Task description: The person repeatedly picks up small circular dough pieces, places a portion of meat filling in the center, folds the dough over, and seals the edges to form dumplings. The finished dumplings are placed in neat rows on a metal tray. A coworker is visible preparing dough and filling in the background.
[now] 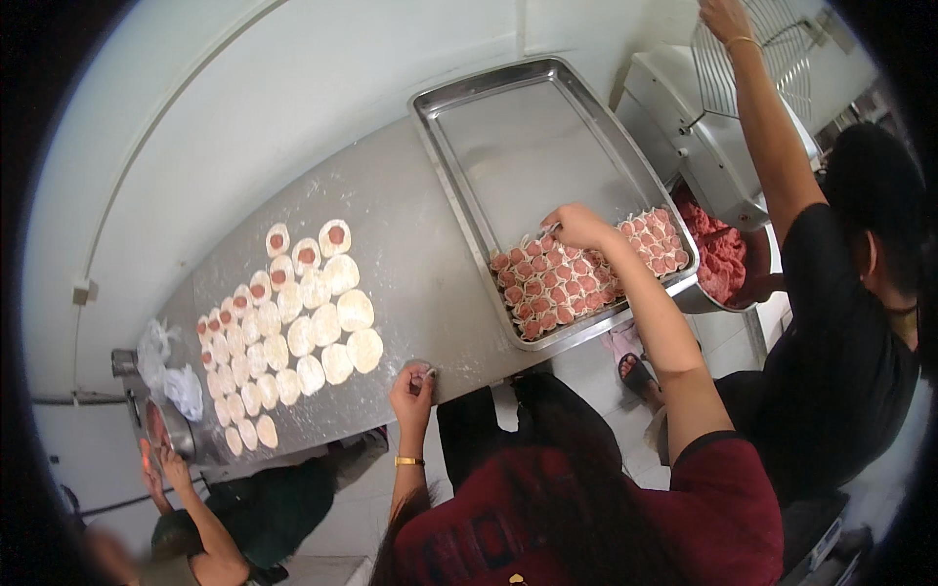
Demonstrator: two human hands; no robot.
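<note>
Stainless steel tray [537, 146] is your reference: long axis runs from the wall toward you, slanting right at your end. Packed dumplings [557, 285] fill its near end side to side; its far stretch is bare metal. Your right hand [578, 226] is over the tray at the far edge of that block, fingers bent down, tips close together. A pale bit [551, 229] shows at the tips; can't tell if you have hold of it or it sits in the row. Your left hand [412, 384] is off the tray, left of its near corner, at the table [420, 283] edge: fingers curled, thumb brought in, a small pale thing [429, 372] at the tips, can't tell what. Key relation: the block's free edge runs across the tray and faces away from you, so bare floor lies just beyond your right fingertips. Right hand is nearer by far; left is apart from the rim. Flat wrappers [303, 337] lie left of the tray, nearer your left hand; the ones along their far side carry meat dabs. Right of the tray: red meat [718, 259], a white machine [703, 127] and a co-worker [821, 293], arm raised.
</note>
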